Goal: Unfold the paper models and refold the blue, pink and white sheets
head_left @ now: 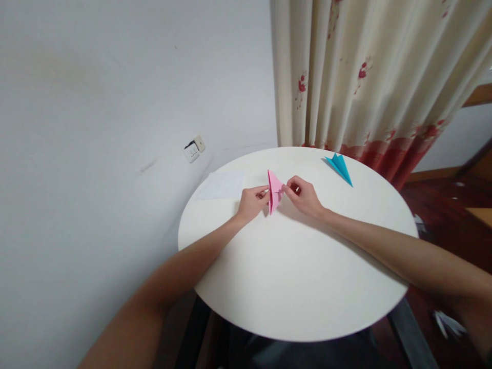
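Note:
A piece of folded pink paper (275,190) is held up between my two hands, just over the round white table (295,287). It has a triangular outline, with its long edge toward the left. My left hand (252,202) pinches that long edge at its middle. With thumb and forefinger, my right hand (303,195) grips the pointed right corner. The fingertips on both sides are partly hidden by the paper and by the curled fingers.
A blue paper plane (340,168) lies at the far right of the table. White sheets (221,184) lie at the far left. Behind stand a wall with a socket (191,152) and a flowered curtain (369,77). Pale objects (449,324) are on the dark floor at right.

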Tool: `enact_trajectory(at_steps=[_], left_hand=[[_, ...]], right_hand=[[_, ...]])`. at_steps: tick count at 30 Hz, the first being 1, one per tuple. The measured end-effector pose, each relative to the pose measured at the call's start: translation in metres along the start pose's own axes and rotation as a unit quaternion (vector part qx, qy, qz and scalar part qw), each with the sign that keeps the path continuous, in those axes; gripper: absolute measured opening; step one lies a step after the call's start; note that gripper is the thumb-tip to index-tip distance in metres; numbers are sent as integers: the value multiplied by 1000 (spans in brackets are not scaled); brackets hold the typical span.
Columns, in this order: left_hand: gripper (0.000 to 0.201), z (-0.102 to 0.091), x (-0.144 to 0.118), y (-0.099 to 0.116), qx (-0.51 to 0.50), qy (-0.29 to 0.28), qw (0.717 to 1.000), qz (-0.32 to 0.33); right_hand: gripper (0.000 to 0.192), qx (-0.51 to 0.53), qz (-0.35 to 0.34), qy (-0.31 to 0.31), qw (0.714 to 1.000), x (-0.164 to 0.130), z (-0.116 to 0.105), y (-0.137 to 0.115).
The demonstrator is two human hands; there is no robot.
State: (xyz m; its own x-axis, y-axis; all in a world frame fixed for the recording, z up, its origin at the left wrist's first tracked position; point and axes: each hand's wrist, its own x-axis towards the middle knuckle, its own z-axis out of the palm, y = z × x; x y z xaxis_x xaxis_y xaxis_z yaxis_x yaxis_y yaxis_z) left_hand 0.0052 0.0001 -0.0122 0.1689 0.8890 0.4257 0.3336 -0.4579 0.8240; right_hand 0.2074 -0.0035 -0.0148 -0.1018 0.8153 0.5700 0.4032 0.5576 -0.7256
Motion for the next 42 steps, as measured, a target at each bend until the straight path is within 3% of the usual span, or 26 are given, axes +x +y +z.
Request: enact_trajectory(at_steps=[5, 11, 17, 23, 27, 32, 42], left_hand=[[30, 2, -3, 7, 73, -4, 995, 65], [31, 4, -7, 5, 100, -15, 992, 81], [27, 4, -9, 11, 146, -37, 982, 110], [25, 4, -10, 19, 128, -23, 989, 68], [16, 8, -10, 19, 146, -53, 986, 55], [23, 11, -9, 17, 187, -53, 979, 59], [24, 4, -5, 14, 146, -27, 987, 55]], right_hand=[[21, -101, -19, -53, 993, -6, 4, -8], [37, -128, 22, -106, 986, -8, 1, -20], [36, -138, 33, -120, 983, -7, 0, -19], [32, -176, 29, -96, 979, -6, 0, -15], [32, -181, 19, -116, 977, -9, 3, -18], [33, -175, 1, -145, 974, -13, 5, -24], [28, -221, 57, -99, 969, -9, -1, -23]])
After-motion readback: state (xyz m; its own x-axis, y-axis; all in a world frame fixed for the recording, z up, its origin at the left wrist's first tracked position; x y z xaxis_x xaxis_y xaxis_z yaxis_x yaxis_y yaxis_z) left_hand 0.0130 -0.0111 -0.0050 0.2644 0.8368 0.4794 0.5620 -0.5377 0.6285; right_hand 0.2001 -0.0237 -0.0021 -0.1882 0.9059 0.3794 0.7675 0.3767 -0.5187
